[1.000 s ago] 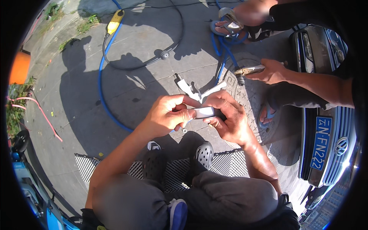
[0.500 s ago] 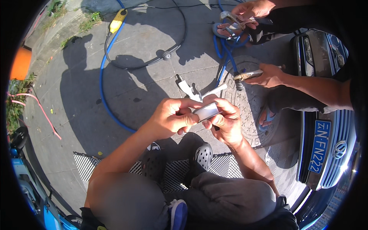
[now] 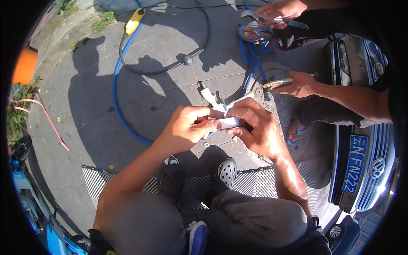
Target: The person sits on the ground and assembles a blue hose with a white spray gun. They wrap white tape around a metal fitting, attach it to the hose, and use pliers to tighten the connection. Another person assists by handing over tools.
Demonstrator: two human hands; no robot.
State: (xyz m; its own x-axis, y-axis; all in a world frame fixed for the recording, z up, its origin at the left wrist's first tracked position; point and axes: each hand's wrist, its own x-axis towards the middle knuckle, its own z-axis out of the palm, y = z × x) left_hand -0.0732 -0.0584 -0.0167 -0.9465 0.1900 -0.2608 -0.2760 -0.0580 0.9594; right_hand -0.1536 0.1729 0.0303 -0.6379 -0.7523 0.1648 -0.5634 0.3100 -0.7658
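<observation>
My left hand (image 3: 187, 125) and my right hand (image 3: 260, 129) meet in front of me, both closed on a small roll of white tape (image 3: 229, 123). The left thumb and forefinger pinch its left side, while the right fingers grip its right side. Just beyond my hands, a white, pistol-shaped air gun (image 3: 208, 97) lies on the pavement, its handle partly hidden by my right hand. Under my left fingers a small metal fitting (image 3: 206, 144) shows, with a bit of blue beside it.
Another person's hand (image 3: 297, 84) holds pliers (image 3: 278, 83) at a black hose connector (image 3: 267, 94); their other hand (image 3: 282, 10) holds an adjustable wrench (image 3: 255, 18). A blue hose (image 3: 117, 95) and black cable with a yellow box (image 3: 134, 20) cross the pavement. A car front (image 3: 365, 161) stands right.
The white roll has tilted to lie flatter. My right hand has turned over and shifted slightly right, and the metal fitting has come into sight below my left hand.
</observation>
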